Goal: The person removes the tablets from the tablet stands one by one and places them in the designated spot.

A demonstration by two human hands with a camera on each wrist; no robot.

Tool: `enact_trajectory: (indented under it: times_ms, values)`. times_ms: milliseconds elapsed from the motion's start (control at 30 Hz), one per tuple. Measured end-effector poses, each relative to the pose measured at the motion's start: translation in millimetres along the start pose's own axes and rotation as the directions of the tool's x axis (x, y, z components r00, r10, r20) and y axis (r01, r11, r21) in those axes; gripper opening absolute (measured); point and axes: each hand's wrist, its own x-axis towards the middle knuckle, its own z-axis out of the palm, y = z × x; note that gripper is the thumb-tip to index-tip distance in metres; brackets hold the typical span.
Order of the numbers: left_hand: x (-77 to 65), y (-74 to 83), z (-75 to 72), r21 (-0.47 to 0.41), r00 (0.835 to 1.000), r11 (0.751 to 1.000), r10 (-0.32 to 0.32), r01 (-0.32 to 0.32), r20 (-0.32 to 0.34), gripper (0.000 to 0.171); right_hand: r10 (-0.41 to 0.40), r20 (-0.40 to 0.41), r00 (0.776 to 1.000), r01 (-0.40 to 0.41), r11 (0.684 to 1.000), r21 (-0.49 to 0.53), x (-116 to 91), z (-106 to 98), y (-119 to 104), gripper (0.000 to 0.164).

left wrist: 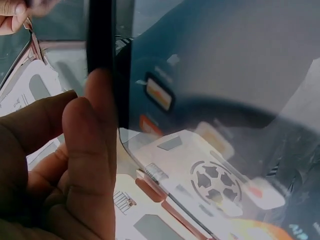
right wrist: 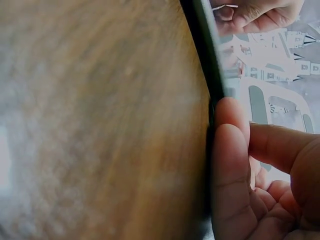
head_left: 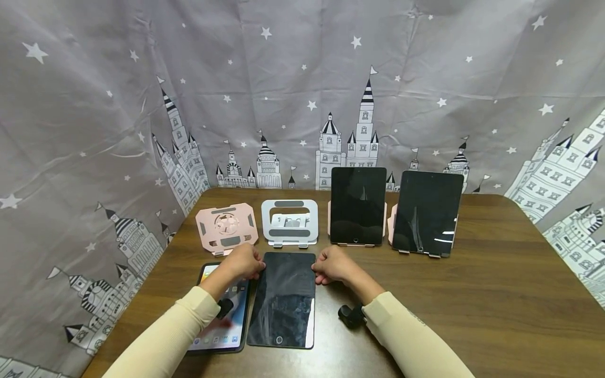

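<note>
A dark-screened tablet lies in front of me in the head view, a round button at its near end. My left hand pinches its left edge near the far corner, and my right hand pinches the right edge opposite. In the right wrist view, fingertips meet the tablet's thin edge. Close by in the left wrist view, fingers touch a dark edge. Beneath my left forearm lies a second tablet, its screen lit with app icons and partly hidden.
Behind the tablets stand a pink stand and a white stand. To their right, a black tablet and another black tablet lean upright on pink stands. The wooden table ends at a grey patterned curtain.
</note>
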Motion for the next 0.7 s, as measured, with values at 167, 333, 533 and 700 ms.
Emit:
enact_trajectory:
  times_ms: [167, 333, 533, 700]
  values:
    - [-1.0, 3.9, -2.9, 0.006, 1.0, 1.0, 0.018, -0.018, 0.017, 0.023, -0.006, -0.006, 1.0, 0.006, 1.0, 0.0, -2.1, -2.4, 1.6, 0.018]
    - [0.7, 7.1, -7.8, -0.017, 0.998, 0.999, 0.044, -0.044, 0.033, 0.016, -0.041, 0.014, 0.999, 0.041, 0.999, 0.023, -4.2, -5.8, 3.2, 0.014]
    - [16.5, 18.4, -12.4, -0.118, 0.994, 0.988, 0.105, -0.101, 0.026, 0.014, -0.167, -0.042, 0.985, 0.165, 0.985, -0.044, -7.5, -22.3, 0.3, 0.007]
    - [29.4, 39.3, -9.4, -0.185, 0.98, 0.965, 0.196, -0.186, 0.041, 0.019, -0.274, -0.13, 0.953, 0.25, 0.953, -0.172, -18.6, -51.2, -5.3, 0.005]
